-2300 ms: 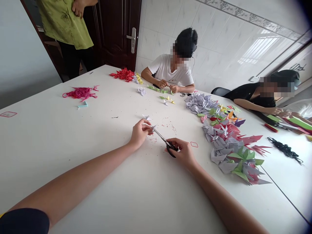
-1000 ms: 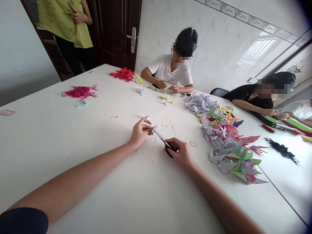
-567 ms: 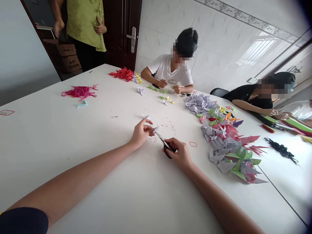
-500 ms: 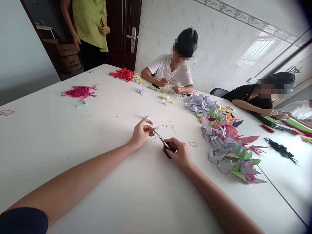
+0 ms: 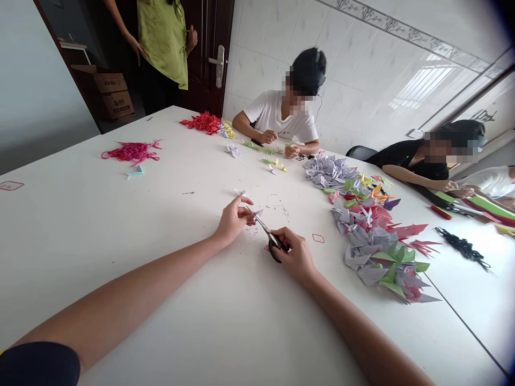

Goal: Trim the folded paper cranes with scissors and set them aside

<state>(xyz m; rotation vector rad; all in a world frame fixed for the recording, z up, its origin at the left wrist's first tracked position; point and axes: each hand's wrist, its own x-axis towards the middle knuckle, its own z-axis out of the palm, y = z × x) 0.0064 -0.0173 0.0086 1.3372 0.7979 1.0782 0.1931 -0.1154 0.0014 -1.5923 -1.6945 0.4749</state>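
My left hand (image 5: 234,220) pinches a small pale folded paper crane (image 5: 257,214) between thumb and fingers, and its fingertips hide part of it. Black-handled scissors (image 5: 274,244) are in my right hand (image 5: 296,252), with fingers wrapped around the handles. Their blades point up and left and reach the crane at my left fingertips. Whether the blades are cutting into the paper I cannot tell. Just beyond my left hand lies another pale crane (image 5: 240,192). Tiny red paper bits (image 5: 277,203) are scattered on the white table (image 5: 169,316) around both hands.
A long heap of paper cranes (image 5: 370,236) lies to my right, with black cord (image 5: 462,247) beyond it. Pink cord (image 5: 132,151) and red cranes (image 5: 203,123) lie at the far left. Two people (image 5: 281,115) sit across the table; another in green (image 5: 161,43) stands by the door.
My hands, the crane and the scissors have hardly moved. The standing person in green has shifted right, and the seated person in white has drawn one hand slightly.
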